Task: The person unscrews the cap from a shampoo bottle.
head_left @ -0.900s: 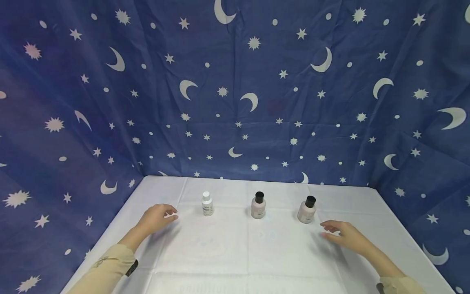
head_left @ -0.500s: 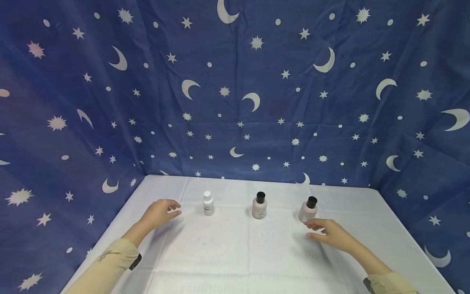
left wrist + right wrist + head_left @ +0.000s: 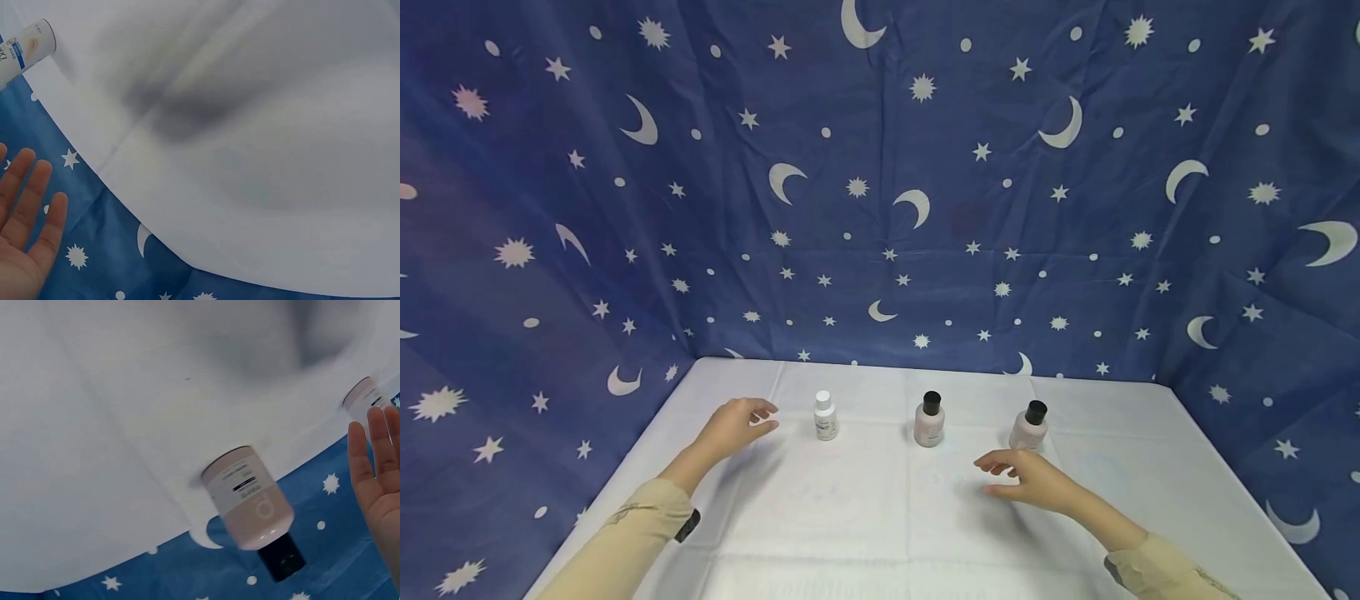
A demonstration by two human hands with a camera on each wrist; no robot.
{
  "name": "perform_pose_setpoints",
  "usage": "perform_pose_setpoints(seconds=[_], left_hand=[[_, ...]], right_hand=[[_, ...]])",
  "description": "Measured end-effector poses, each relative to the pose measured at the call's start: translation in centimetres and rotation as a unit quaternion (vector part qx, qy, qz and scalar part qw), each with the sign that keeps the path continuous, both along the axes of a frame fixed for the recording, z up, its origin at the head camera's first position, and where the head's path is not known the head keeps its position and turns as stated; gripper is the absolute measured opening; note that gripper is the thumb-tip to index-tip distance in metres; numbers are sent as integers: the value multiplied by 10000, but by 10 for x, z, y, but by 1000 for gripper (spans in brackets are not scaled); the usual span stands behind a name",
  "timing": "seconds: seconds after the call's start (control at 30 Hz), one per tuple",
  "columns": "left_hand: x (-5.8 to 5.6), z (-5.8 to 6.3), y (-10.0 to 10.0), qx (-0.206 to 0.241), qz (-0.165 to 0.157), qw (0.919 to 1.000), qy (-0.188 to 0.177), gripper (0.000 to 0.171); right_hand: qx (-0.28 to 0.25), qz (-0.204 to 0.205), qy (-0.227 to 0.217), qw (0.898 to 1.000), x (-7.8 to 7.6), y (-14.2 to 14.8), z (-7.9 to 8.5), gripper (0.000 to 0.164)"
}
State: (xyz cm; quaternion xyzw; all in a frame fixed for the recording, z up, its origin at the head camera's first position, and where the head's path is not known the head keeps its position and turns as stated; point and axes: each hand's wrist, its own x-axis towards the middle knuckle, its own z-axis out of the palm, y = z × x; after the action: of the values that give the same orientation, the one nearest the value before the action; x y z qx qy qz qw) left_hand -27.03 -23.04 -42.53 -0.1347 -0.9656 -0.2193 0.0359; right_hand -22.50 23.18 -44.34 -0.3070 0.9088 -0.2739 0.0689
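Three small bottles stand in a loose row on the table. At the left is a white bottle [image 3: 825, 422] with a white cap; its label shows in the left wrist view. A pink bottle with a black cap [image 3: 928, 425] stands in the middle, and a second pink, black-capped bottle [image 3: 1027, 431] is at the right. My left hand [image 3: 733, 427] hovers left of the white bottle, fingers relaxed and holding nothing. My right hand [image 3: 1028, 479] hangs in front of the right pink bottle, fingers loosely bent towards the middle one, touching neither.
A white cloth [image 3: 820, 517] covers the table. Dark blue fabric [image 3: 850, 208] with white moons and stars hangs behind it and along both sides. The table's back edge lies a little beyond the bottles.
My right hand has moved left, from beside the right pink bottle to in front of it. My left hand has shifted slightly forward and right, nearer the white bottle. The bottles have stayed put.
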Motion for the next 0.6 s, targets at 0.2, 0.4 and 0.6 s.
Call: perform_pose_setpoints(seconds=[0.2, 0.4, 0.6], left_hand=[[-4, 2, 7, 73, -47, 9999, 107, 25], [-10, 8, 16, 88, -124, 9998, 141, 25], [-18, 15, 23, 175, -78, 9997, 179, 29]], right_hand=[[-4, 188, 4, 9998, -2, -18, 1, 38], [-136, 375, 8, 9992, -8, -26, 1, 38], [-113, 524, 117, 9985, -14, -42, 6, 34]])
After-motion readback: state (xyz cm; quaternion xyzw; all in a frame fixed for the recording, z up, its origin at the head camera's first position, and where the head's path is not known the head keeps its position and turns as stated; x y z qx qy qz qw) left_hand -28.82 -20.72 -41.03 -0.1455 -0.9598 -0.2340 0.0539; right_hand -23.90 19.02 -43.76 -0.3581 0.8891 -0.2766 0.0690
